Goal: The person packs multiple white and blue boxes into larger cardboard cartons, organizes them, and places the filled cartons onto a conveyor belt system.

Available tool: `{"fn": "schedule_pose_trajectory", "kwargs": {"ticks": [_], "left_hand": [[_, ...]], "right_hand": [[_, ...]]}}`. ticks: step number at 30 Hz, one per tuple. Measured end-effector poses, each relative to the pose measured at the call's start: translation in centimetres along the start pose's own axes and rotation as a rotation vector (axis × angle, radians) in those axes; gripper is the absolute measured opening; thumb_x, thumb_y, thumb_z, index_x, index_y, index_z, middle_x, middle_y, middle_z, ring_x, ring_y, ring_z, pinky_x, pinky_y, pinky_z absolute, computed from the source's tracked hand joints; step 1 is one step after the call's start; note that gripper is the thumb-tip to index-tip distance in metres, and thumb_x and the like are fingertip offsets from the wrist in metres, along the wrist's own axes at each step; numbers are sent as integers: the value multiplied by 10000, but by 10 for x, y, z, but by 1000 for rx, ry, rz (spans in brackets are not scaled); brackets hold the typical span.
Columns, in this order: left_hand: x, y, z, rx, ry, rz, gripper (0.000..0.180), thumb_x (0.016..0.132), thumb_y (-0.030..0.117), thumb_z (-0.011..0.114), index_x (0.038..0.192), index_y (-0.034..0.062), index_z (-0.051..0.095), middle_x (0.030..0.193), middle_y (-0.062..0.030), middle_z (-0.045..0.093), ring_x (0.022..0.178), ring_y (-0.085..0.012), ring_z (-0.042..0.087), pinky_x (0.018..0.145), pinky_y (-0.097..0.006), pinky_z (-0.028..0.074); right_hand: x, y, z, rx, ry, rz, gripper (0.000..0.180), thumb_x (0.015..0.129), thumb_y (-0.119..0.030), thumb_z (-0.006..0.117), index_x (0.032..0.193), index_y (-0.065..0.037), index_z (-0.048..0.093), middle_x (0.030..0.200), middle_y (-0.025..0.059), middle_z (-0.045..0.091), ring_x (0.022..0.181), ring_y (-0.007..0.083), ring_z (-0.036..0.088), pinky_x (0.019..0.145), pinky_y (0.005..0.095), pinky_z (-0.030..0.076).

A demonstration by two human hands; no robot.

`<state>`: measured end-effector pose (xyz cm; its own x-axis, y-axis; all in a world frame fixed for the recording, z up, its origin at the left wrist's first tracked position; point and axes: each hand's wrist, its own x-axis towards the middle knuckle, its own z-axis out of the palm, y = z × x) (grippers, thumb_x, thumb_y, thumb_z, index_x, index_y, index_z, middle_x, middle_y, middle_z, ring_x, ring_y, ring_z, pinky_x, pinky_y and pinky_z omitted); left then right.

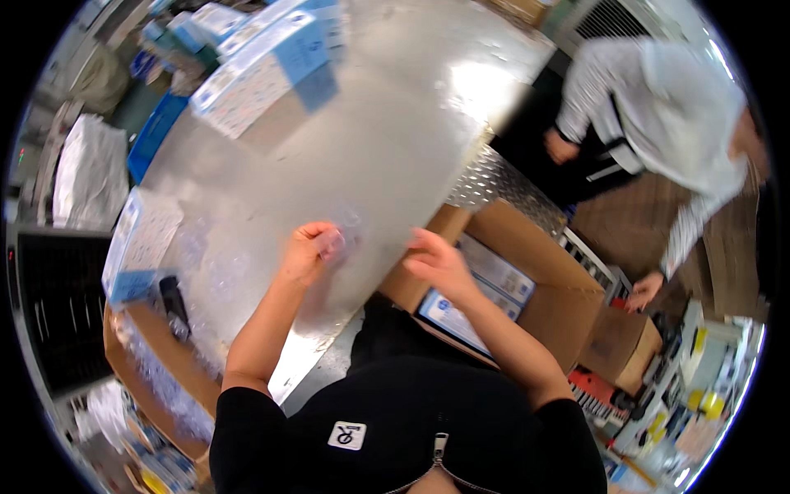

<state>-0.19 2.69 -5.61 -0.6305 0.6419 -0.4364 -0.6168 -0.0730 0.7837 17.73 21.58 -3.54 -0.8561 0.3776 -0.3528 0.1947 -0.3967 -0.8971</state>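
Over the metal table, my left hand (306, 252) pinches a small clear plastic piece (349, 229); its exact kind is blurred. My right hand (441, 262) is apart from it, fingers loosely stretched and slightly smeared, with nothing seen in them. That hand is above the near flap of an open cardboard box (568, 317). Inside the box lie blue-and-white cartons (494, 276), partly covered by my right forearm. More clear plastic pieces (224, 272) are scattered on the table left of my left hand.
A cardboard box (156, 329) of clear plastic pieces stands at the lower left, beside a dark tape-dispenser-like object (173, 305) and a blue-and-white carton (141, 243). More cartons (263, 70) stand at the far left. A person (683, 115) bends at the right, one hand near a smaller box (621, 350).
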Motion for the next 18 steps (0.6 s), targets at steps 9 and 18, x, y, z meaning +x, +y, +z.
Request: {"fn": "schedule_pose_trajectory", "kwargs": {"ticks": [9, 18], "left_hand": [[-11, -99, 125, 326, -315, -210, 374, 912, 122, 525, 1263, 6, 465, 1109, -111, 564, 1000, -189, 586, 872, -324, 472], [-32, -102, 118, 1373, -972, 15, 471, 806, 257, 624, 1188, 3, 519, 1282, -179, 480, 1176, -370, 449, 976, -414, 385]], "right_hand": [[-47, 38, -96, -155, 281, 67, 103, 844, -102, 631, 898, -14, 631, 739, 18, 609, 634, 71, 528, 559, 208, 420], [70, 183, -129, -838, 288, 434, 184, 768, -165, 578, 749, -5, 667, 662, 150, 644, 585, 227, 638, 524, 350, 488]]}}
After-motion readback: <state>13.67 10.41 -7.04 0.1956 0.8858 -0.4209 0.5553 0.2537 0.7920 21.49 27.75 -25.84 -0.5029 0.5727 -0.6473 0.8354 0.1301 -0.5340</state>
